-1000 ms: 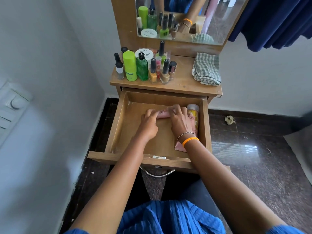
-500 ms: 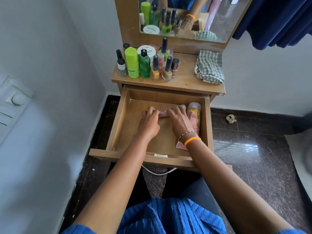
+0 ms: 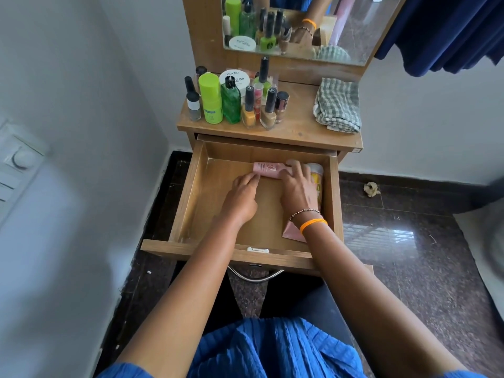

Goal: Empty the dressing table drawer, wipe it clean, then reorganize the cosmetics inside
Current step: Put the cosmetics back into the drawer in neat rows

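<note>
Inside drawer (image 3: 191, 203), pink tube (image 3: 268, 169) lies flat.

Pink tube (image 3: 268, 169) flat in open drawer (image 3: 188, 203)

- The right hand (image 3: 297, 186) covers the right end of the pink tube (image 3: 268, 169), so its cap cannot be seen.
- The yellow bottle (image 3: 317, 175) is mostly hidden behind that hand and wrist; its label is not readable.
- A flat pink packet (image 3: 293, 232) shows only one corner under the right wrist.
- The fingertips of the left hand (image 3: 241, 199) are slightly blurred; touching the tube or not, I cannot tell.
- The mirror (image 3: 351, 31) is cut by the top edge.
</note>
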The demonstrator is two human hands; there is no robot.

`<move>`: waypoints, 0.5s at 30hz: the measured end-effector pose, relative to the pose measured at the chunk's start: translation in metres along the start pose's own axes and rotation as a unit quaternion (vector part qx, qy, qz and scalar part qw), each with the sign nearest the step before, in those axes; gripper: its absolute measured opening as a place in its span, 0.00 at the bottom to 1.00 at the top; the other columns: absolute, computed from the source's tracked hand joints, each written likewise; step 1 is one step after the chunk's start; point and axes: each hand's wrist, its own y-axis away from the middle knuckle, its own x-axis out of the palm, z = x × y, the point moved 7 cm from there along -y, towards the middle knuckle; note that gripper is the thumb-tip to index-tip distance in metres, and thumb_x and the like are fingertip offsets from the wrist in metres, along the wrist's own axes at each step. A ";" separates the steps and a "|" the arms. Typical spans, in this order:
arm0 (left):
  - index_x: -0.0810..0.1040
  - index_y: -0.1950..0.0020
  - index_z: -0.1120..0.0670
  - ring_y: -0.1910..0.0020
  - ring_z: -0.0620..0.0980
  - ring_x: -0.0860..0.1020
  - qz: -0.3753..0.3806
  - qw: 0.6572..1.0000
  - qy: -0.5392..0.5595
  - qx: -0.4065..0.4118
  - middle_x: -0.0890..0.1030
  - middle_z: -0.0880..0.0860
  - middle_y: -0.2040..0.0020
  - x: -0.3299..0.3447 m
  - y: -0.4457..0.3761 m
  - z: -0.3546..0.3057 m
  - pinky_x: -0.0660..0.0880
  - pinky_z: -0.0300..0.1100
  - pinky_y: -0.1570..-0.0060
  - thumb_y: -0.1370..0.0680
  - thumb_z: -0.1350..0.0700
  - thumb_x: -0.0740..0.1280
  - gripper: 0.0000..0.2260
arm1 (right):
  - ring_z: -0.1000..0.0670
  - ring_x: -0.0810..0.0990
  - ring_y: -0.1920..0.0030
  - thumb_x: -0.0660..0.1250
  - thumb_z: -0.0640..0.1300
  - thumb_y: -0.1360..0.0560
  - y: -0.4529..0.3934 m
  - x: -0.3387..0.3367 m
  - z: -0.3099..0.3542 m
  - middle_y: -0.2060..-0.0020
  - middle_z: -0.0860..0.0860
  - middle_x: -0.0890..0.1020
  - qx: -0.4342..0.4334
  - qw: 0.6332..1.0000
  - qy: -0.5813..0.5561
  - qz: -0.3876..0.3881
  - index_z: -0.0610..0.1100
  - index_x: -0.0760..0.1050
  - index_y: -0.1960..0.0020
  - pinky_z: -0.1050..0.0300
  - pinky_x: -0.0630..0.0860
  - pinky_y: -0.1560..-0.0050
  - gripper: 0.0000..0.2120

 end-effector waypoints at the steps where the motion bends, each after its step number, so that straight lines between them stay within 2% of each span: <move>1: 0.55 0.23 0.55 0.26 0.51 0.54 -0.002 1.000 -0.002 0.003 0.55 0.49 0.23 0.000 0.000 0.000 0.60 0.46 0.30 0.25 0.72 0.54 0.31 | 0.35 0.71 0.41 0.62 0.31 0.34 0.001 -0.003 -0.005 0.40 0.41 0.74 0.026 1.000 0.002 -0.010 0.38 0.76 0.48 0.44 0.73 0.48 0.16; 6: 0.57 0.24 0.55 0.27 0.52 0.55 -0.002 1.000 -0.013 0.006 0.57 0.48 0.24 0.004 -0.002 0.003 0.61 0.46 0.31 0.24 0.72 0.54 0.30 | 0.35 0.58 0.31 0.58 0.32 0.29 0.011 0.002 -0.023 0.31 0.43 0.62 0.126 0.990 0.040 0.055 0.38 0.65 0.34 0.45 0.68 0.39 0.23; 8: 0.59 0.24 0.55 0.27 0.53 0.55 -0.001 1.000 -0.016 0.009 0.58 0.49 0.24 0.004 -0.002 0.003 0.62 0.45 0.31 0.24 0.71 0.54 0.29 | 0.34 0.53 0.29 0.56 0.31 0.28 0.013 0.005 -0.022 0.28 0.43 0.57 0.131 0.988 0.033 0.077 0.37 0.60 0.31 0.46 0.65 0.34 0.25; 10: 0.60 0.25 0.55 0.28 0.53 0.56 -0.001 1.000 -0.015 0.011 0.60 0.49 0.25 0.004 -0.002 0.004 0.61 0.45 0.32 0.25 0.71 0.54 0.29 | 0.33 0.49 0.27 0.53 0.30 0.27 0.013 0.009 -0.021 0.26 0.42 0.53 0.122 0.988 0.021 0.093 0.36 0.57 0.29 0.44 0.55 0.28 0.26; 12: 0.61 0.25 0.55 0.28 0.53 0.56 -0.001 1.000 -0.011 0.010 0.60 0.49 0.25 0.004 -0.001 0.005 0.61 0.45 0.32 0.25 0.71 0.54 0.29 | 0.32 0.44 0.27 0.52 0.30 0.27 0.012 0.012 -0.021 0.26 0.42 0.51 0.110 0.989 0.022 0.099 0.35 0.55 0.28 0.42 0.47 0.26 0.27; 15: 0.61 0.25 0.55 0.28 0.53 0.56 0.001 1.000 -0.007 0.012 0.61 0.49 0.25 0.005 -0.001 0.003 0.61 0.45 0.31 0.25 0.71 0.54 0.28 | 0.32 0.41 0.27 0.52 0.29 0.28 0.012 0.014 -0.023 0.26 0.42 0.50 0.109 0.988 0.007 0.112 0.36 0.53 0.28 0.41 0.44 0.27 0.29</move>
